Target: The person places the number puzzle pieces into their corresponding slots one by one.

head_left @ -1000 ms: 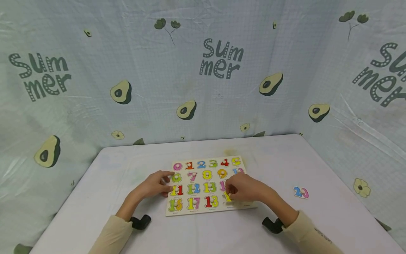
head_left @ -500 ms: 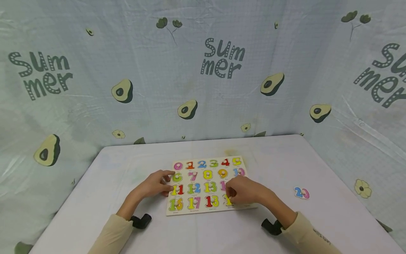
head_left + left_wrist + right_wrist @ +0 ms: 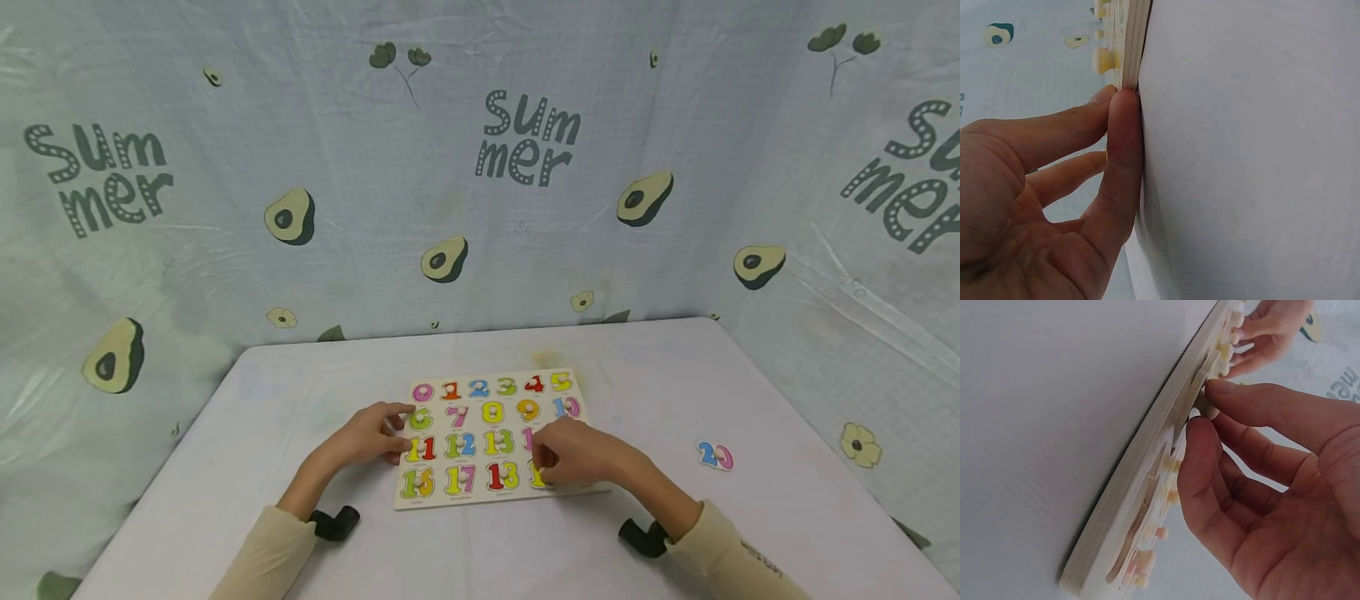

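A wooden number puzzle board (image 3: 480, 462) lies flat on the table, with knobbed number pieces in its slots. At its left edge my left hand (image 3: 367, 435) rests, fingers extended; in the left wrist view one finger (image 3: 1125, 128) presses the board's side. Over the bottom row, my right hand (image 3: 573, 450) pinches the knob (image 3: 1208, 408) of a puzzle piece (image 3: 536, 477) showing a yellow 1. In the right wrist view this piece (image 3: 1192, 403) sits tilted at its slot. The right hand hides its second digit and the board's lower right corner.
A loose number 20 piece (image 3: 715, 456) lies on the white table (image 3: 480, 554) to the right of the board. A bare slot (image 3: 1127, 553) shows near the board's corner in the right wrist view. A printed curtain (image 3: 360, 167) hangs behind and beside the table.
My right hand stays over the same slot, its fingers and the pinched piece shifting only slightly. The left hand has kept its place at the board's left edge.
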Tool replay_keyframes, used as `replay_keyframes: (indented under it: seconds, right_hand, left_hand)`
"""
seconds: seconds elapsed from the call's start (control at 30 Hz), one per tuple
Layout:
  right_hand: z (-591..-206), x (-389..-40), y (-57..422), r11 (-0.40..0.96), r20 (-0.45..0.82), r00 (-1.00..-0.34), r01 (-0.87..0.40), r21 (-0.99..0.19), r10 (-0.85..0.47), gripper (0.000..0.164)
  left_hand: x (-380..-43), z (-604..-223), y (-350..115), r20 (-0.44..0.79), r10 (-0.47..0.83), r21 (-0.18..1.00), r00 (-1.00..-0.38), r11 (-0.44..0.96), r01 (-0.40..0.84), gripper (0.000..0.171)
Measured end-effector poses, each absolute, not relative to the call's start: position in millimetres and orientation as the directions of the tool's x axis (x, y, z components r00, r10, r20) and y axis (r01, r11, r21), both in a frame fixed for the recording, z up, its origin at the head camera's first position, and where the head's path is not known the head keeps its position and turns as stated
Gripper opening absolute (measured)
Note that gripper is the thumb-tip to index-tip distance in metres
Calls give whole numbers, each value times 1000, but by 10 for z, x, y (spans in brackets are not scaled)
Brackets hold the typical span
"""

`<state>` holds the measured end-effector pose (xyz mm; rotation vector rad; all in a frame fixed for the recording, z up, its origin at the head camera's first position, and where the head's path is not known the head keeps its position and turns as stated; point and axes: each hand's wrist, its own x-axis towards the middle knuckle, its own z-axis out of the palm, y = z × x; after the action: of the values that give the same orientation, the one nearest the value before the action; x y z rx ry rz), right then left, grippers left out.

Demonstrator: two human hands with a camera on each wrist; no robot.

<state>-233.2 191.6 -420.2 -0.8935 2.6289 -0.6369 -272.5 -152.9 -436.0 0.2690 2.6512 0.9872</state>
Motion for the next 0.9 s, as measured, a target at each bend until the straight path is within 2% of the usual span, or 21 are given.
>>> replay_keyframes:
  seconds: [0.9]
  right_hand:
    - [-4190, -2333, 1907, 718, -138, -771, -490, -494, -621, 8]
  left_hand:
    - [-2734, -4364, -1538, -214, 285, 682, -934, 728, 67, 61]
